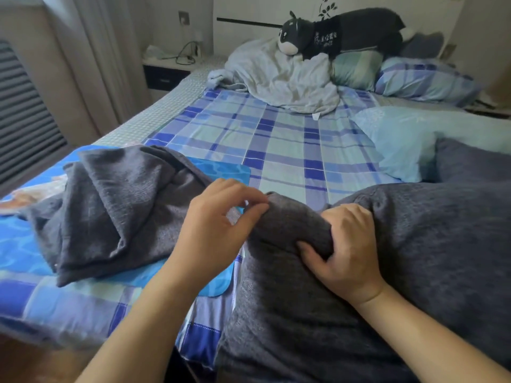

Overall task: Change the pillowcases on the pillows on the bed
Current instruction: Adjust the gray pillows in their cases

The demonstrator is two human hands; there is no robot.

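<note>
A pillow in a dark grey pillowcase (414, 244) lies on the near right of the bed. My right hand (348, 250) grips a bunched fold of that grey fabric near the pillow's corner. My left hand (218, 230) pinches the same corner's edge between thumb and fingertips. An empty, crumpled dark grey pillowcase (116, 214) lies to the left on a bright blue mat (25, 241). A light blue pillow (406, 139) rests at the middle right. Two more pillows, a green check pillow (356, 69) and a blue plaid pillow (425, 80), sit at the headboard.
The bed has a blue plaid sheet (276, 139). A crumpled pale blanket (282, 76) and a dark plush toy (343, 31) lie at the head. A nightstand (166, 70) with cables stands at the back left, beside curtains and a radiator (22, 111).
</note>
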